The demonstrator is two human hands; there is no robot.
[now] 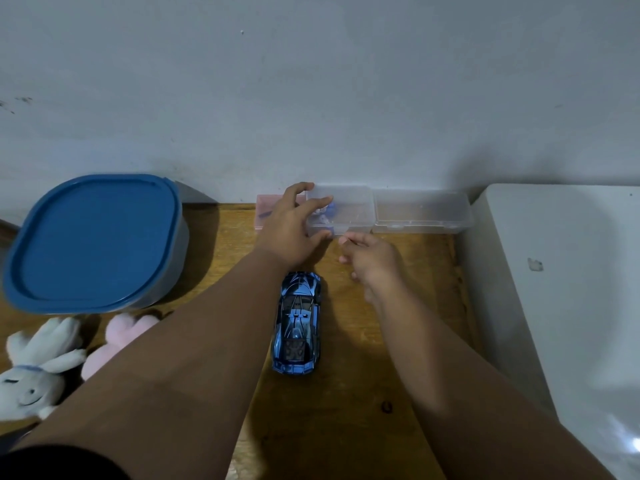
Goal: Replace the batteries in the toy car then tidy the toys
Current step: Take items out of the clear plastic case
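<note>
The fingers of the left hand (291,230) are spreading over the left end of a small clear plastic box (341,209), the fingertips lying on its lid and the thumb pressing against its front lower edge, so that the hand is gripping the box from the side. Small blue and white items are showing through the box wall beside the fingers; what they are cannot be told. The fingers of the right hand (372,259) are curling loosely inward just in front of the same box, the index fingertip reaching toward its front edge; whether it is touching, or pinching anything, cannot be told, as the hand is blurred.

Both bare forearms are extending from the lower edge of the view across a wooden tabletop (391,358). The blue toy car (298,322) is standing on its wheels between the forearms, near the hands, its long axis pointing toward the wall (311,98).

A second, longer clear box (422,211) is sitting just beside the first on its right, both against the wall, and a pink box (265,211) is showing partly behind the left hand. A container with a blue lid (93,240) is standing at the left, with a white plush rabbit (34,368) and a pink plush toy (114,341) lying in front of it. A white cabinet (568,306) is bordering the table on the right.
</note>
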